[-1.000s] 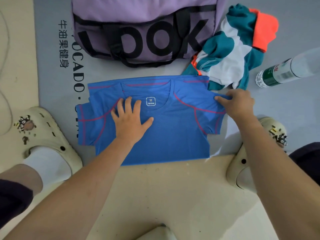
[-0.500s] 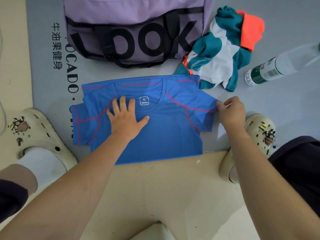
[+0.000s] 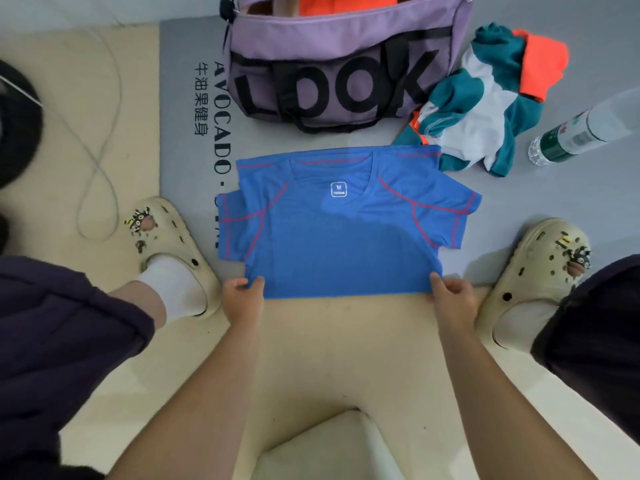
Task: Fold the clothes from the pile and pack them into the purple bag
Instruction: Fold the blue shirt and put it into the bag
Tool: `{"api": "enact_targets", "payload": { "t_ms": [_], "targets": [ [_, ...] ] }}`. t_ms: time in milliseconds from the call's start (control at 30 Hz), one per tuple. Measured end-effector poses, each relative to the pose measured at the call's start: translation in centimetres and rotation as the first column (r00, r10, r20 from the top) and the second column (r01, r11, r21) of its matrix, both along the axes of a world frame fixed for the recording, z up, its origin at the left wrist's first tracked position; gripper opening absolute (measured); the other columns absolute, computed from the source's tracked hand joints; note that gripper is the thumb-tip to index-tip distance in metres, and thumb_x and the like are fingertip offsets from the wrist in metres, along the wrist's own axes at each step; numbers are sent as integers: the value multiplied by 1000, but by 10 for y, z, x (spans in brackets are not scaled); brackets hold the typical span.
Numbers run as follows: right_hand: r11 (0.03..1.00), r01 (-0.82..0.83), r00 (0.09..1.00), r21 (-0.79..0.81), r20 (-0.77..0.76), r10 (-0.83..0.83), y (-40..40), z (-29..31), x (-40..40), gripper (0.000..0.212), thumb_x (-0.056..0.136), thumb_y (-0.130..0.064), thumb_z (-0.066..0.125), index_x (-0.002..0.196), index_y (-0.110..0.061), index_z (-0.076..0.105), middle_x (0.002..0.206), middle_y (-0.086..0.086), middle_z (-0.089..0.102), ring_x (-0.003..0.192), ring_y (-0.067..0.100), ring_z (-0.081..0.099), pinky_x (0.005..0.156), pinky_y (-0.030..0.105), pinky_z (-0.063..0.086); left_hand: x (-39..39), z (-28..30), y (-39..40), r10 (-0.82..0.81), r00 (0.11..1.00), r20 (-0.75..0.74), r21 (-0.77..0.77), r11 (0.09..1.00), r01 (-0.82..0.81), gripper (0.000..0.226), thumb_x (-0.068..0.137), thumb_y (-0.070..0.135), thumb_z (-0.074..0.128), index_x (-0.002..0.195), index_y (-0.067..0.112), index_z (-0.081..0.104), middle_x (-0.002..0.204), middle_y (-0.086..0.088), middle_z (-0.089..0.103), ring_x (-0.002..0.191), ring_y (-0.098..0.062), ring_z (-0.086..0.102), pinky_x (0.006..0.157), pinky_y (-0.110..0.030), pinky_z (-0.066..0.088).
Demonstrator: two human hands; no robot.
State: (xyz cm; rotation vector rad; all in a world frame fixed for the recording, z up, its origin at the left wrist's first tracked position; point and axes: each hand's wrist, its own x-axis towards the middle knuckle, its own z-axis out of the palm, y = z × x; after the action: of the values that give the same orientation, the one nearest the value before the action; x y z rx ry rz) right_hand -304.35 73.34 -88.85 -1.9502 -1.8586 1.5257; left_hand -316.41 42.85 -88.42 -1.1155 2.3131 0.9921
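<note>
Both forearms reach forward from the bottom of the view, roughly parallel. The left hand point(image 3: 242, 297) pinches the near left corner of the blue shirt point(image 3: 339, 244), thumb on top of the cloth and fingers curled under the hem. The right hand point(image 3: 450, 297) grips the near right corner the same way, its fingertips over the edge. Both hands sit on the beige floor point(image 3: 346, 358) just at the shirt's near hem.

The shirt lies flat, front up, collar away from the person, half on the beige floor's edge and mostly on the grey mat point(image 3: 187, 161). Both sleeves stick out at the sides; red seams run from collar to armpits. A white square label inside the collar reads "M" with smaller print below that looks like "160/84A".

A cream clog point(image 3: 169, 244) stands on each side of the shirt, each with a small cartoon charm.

Along the mat's left edge black letters read "AVOCADO", with Chinese characters beside them.

Beyond the shirt stands the purple bag point(image 3: 343, 71), open at the top, with "LOOK" in big black letters on its side; something orange shows inside. Right of it lies the pile point(image 3: 485, 98), a crumpled teal, white and orange garment, touching the shirt's far right corner. Farther right a clear bottle point(image 3: 585, 133) with a green label lies on its side.
</note>
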Motion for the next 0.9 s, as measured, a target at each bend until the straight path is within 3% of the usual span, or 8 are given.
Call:
{"api": "enact_targets", "payload": {
  "t_ms": [67,133,200,333,433,533,800,900],
  "targets": [
    [996,48,997,-75,-56,-52,0,4,2,24,86,-18,71,71,-21,53,77,8,57,63,19,55,65,36,47,3,-3,-8,14,1000,8,53,999,-14,34,84,23,73,104,-2,61,98,-15,63,97,-35,63,79,-37,47],
    [982,90,990,-166,-96,-107,1,8,5,23,88,-15,70,73,-21,53,75,5,59,53,13,56,59,28,49,6,-5,-15,3,1000,25,79,997,-5,30,84,25,74,103,5,63,96,-8,63,91,-28,62,80,-36,49],
    [959,131,980,-250,-116,-164,2,10,8,23,89,-12,69,73,-20,54,79,6,61,56,16,59,63,29,51,9,-7,-22,19,998,58,112,993,-26,27,85,25,74,101,7,64,88,-11,64,77,-24,58,78,-39,52],
    [945,138,978,-297,-112,-177,3,16,9,24,90,-8,66,72,-18,54,80,8,62,65,22,59,67,30,53,15,-8,-32,80,991,106,208,973,-101,23,89,21,71,74,14,56,65,-6,57,53,-18,49,57,-31,45],
    [940,141,977,-310,-107,-182,5,19,9,20,90,-6,66,76,-15,55,84,10,63,70,23,61,76,34,54,16,-8,-38,154,974,168,266,944,-195,16,89,20,71,81,13,60,73,-6,63,59,-15,57,52,-26,44],
    [931,167,975,-324,-84,-204,5,20,10,15,89,-6,67,81,-13,57,95,12,65,79,24,64,81,35,56,16,-6,-39,213,940,266,360,883,-302,15,89,23,71,90,10,65,82,-5,68,67,-14,63,61,-26,48],
    [832,275,950,-482,4,-312,5,16,8,18,89,-14,70,104,-14,60,106,3,68,80,13,66,62,25,45,16,0,-34,379,857,349,472,719,-510,11,91,20,69,94,12,62,93,-3,69,80,-13,67,67,-24,49],
    [787,266,960,-556,81,-267,3,17,7,18,86,-27,74,98,-18,64,94,0,72,76,10,67,57,23,37,17,0,-35,401,853,333,498,693,-521,13,90,19,70,95,11,62,95,-5,70,84,-15,69,70,-26,52]
  ]
}}
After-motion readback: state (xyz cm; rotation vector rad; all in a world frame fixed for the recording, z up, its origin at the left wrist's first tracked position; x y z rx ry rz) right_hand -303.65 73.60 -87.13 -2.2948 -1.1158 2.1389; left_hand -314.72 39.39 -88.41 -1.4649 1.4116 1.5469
